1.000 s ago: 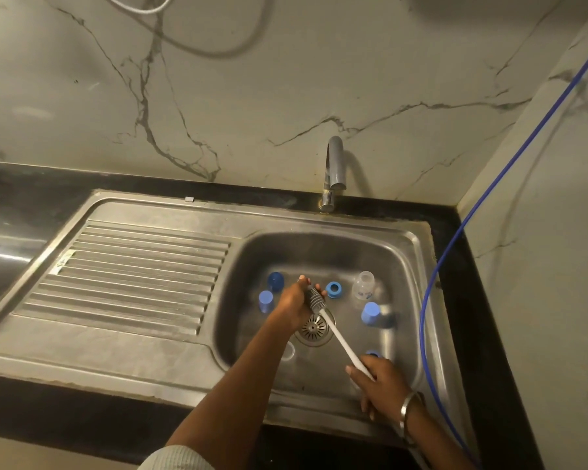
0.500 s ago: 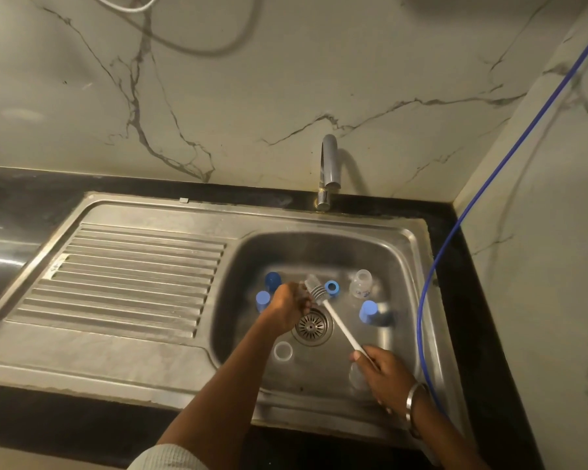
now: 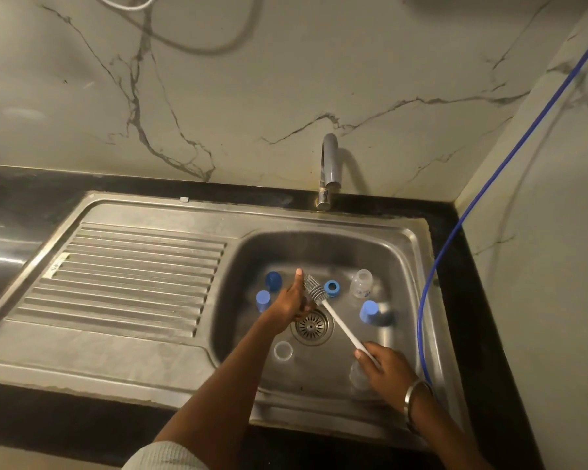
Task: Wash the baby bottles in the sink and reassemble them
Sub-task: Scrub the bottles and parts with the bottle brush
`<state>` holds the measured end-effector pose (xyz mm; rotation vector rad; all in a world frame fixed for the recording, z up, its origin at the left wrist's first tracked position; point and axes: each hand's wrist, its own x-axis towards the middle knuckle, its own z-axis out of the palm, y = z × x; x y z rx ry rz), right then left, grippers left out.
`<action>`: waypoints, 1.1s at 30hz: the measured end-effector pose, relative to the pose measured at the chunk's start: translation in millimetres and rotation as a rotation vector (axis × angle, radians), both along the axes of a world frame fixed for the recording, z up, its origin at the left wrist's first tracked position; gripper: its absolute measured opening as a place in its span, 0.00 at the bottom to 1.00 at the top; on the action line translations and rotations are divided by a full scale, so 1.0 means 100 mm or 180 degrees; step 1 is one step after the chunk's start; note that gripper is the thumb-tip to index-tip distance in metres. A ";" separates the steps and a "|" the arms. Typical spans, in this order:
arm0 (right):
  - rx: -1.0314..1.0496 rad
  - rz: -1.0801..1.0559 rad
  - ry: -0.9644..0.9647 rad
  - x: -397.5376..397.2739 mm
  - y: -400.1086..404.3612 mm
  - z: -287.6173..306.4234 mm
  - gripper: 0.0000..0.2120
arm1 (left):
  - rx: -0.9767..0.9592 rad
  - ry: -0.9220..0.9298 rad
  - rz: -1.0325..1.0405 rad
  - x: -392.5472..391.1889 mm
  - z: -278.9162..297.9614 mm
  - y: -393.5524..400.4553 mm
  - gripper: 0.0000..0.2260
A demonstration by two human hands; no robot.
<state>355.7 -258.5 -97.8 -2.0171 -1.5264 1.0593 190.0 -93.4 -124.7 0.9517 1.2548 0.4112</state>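
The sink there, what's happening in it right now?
A person is washing baby bottle parts in the steel sink. The right hand grips the white handle of a bottle brush, and the left hand is at the brush head above the drain; what it holds, if anything, is hidden. Blue caps, a blue ring and a clear bottle lie apart on the basin floor. No water visibly runs from the tap.
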 end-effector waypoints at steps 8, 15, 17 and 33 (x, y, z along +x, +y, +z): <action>0.0007 -0.0033 0.0069 0.02 0.01 0.03 0.11 | 0.0279 -0.0103 -0.0473 0.00 0.06 -0.05 0.31; -0.0052 -0.0166 -0.0038 0.00 0.03 0.03 0.13 | 0.0541 -0.0381 -0.0481 -0.05 -0.01 -0.06 0.19; -0.0053 -0.0168 -0.0030 -0.01 0.03 0.03 0.13 | 0.0573 -0.0379 -0.0434 -0.06 -0.03 -0.05 0.16; -0.0043 -0.0140 -0.0159 -0.01 0.00 0.04 0.11 | 0.1557 0.0992 -0.0468 -0.07 -0.07 -0.02 0.34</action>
